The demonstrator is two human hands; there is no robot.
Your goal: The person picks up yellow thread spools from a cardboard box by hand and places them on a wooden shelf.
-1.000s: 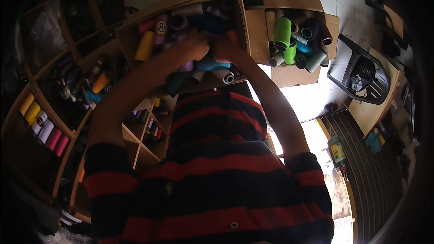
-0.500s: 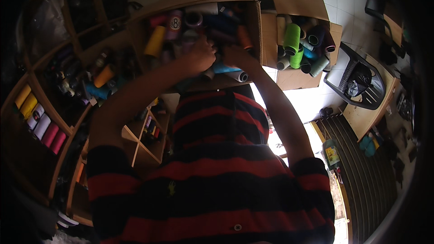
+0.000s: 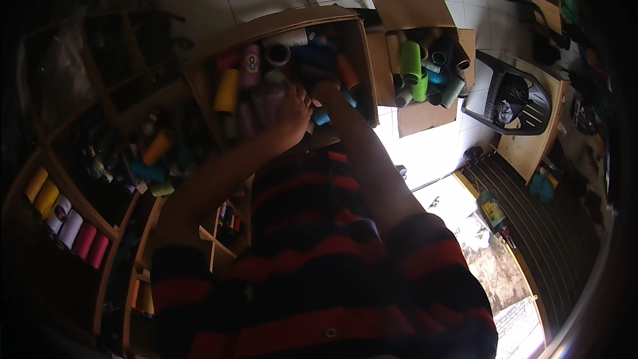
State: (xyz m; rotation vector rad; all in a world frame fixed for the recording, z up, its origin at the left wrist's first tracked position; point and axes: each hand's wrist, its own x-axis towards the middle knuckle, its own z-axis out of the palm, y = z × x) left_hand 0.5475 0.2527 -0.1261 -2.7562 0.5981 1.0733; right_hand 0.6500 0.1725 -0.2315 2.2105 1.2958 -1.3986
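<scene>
Both my hands reach into a large cardboard box (image 3: 370, 70) full of thread cones. My left hand (image 3: 292, 118) has its fingers curled over the middle of the pile. Close beside it, my right hand (image 3: 327, 94) bends inward with its fingers drawn together; whatever lies between the two hands is too dark to make out. A yellow cone (image 3: 226, 90) and a dark cone with a round label (image 3: 251, 65) lie left of them. Beyond are a white cone (image 3: 286, 37) and a purple-rimmed cone (image 3: 277, 54). An orange cone (image 3: 347, 72) rests right of my right hand, above a blue cone (image 3: 321, 117).
A smaller open carton (image 3: 427, 119) holds green, blue and dark cones at the right. Past it stands a dark plastic chair (image 3: 541, 119) with a black bag. Wooden shelves (image 3: 109, 252) with coloured cones line the left. A ribbed dark panel (image 3: 538, 226) is beside the bright doorway.
The view has shifted, so the boxes sit further left. My right forearm now crosses more over the box's near edge. Both hands stay close together among the cones.
</scene>
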